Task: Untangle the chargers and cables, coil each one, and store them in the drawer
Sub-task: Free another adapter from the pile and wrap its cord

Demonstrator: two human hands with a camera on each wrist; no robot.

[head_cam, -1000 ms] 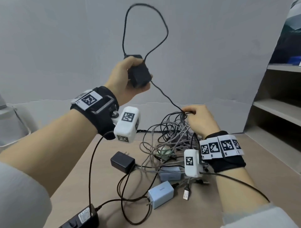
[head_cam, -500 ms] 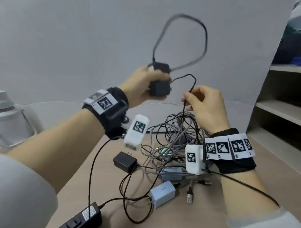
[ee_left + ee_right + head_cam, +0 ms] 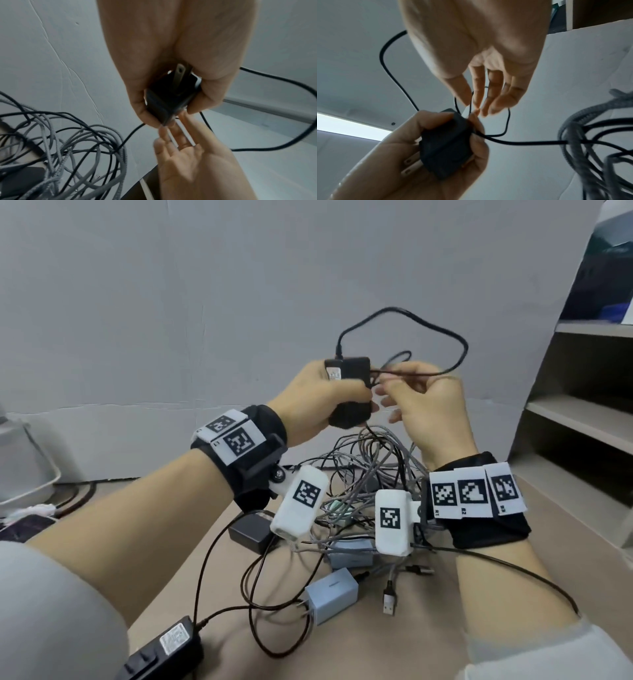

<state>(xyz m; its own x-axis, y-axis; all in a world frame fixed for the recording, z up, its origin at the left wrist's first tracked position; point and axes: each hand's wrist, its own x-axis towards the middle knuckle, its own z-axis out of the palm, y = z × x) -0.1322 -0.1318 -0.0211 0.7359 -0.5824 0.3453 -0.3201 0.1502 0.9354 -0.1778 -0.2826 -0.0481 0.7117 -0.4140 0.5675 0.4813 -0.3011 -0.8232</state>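
My left hand [image 3: 325, 402] grips a black plug-in charger [image 3: 352, 368] in the air above the table, its metal prongs [image 3: 179, 75] pointing back toward the wrist. A thin black cable [image 3: 459, 344] leaves the charger's top, loops up and right, and comes back to my right hand [image 3: 431, 412]. That hand pinches the black cable [image 3: 522, 142] between thumb and forefinger right beside the charger [image 3: 447, 143], its other fingers loosely spread. From there the cable runs down into a tangle of grey braided and black cables [image 3: 373, 470] on the table.
On the brown table [image 3: 428, 638] lie a second black charger [image 3: 250, 530], two pale blue-grey chargers [image 3: 332, 595], a loose USB plug [image 3: 389, 601] and a black power brick [image 3: 164, 648] at the front left. Open shelves [image 3: 582, 412] stand at the right, a white container [image 3: 24, 467] at the left.
My right hand rose from the tangle to the charger, bringing a length of black cable with it. The left hand shifted right, and the cable loop swung right and lower.
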